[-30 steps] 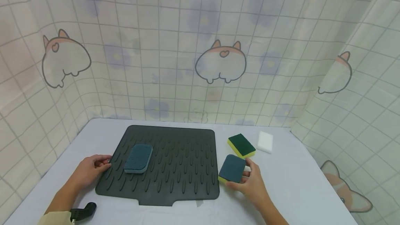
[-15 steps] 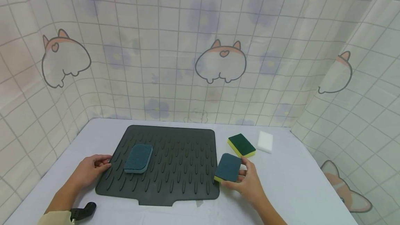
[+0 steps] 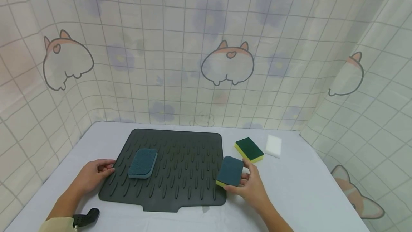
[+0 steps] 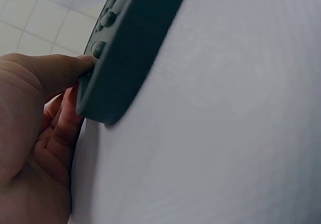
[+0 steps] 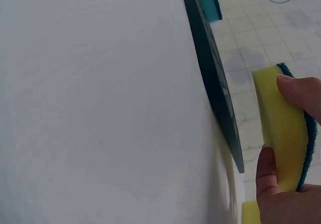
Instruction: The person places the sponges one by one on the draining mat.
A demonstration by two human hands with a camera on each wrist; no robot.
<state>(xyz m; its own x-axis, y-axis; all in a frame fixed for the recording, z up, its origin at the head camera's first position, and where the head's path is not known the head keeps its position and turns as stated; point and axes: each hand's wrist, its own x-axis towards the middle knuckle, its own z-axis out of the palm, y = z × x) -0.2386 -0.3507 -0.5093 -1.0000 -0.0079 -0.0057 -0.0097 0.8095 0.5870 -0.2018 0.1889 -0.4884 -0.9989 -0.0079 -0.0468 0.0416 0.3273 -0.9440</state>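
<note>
A dark grey ribbed mat (image 3: 180,174) lies on the white-covered table. At its left edge my left hand (image 3: 93,176) pinches the rim; in the left wrist view the thumb (image 4: 65,68) lies on top, with the other fingers curled beside and below. My right hand (image 3: 252,189) grips a yellow sponge with a dark blue-green scouring face (image 3: 230,171) by its sides. That sponge is held raised over the mat's right edge, slightly tilted, as the gap in the right wrist view shows. A blue scouring sponge (image 3: 142,163) rests on the mat's left part.
Right of the mat lies a yellow sponge with a dark green top (image 3: 249,149), near the held sponge. A white block (image 3: 273,146) sits beside it. Grid-patterned curtain (image 3: 180,46) surrounds the table's back and sides.
The right hand has carried its sponge leftward and slightly farther back, from beside the mat to above the mat's right edge. The left hand and the sponge on the mat have stayed put.
</note>
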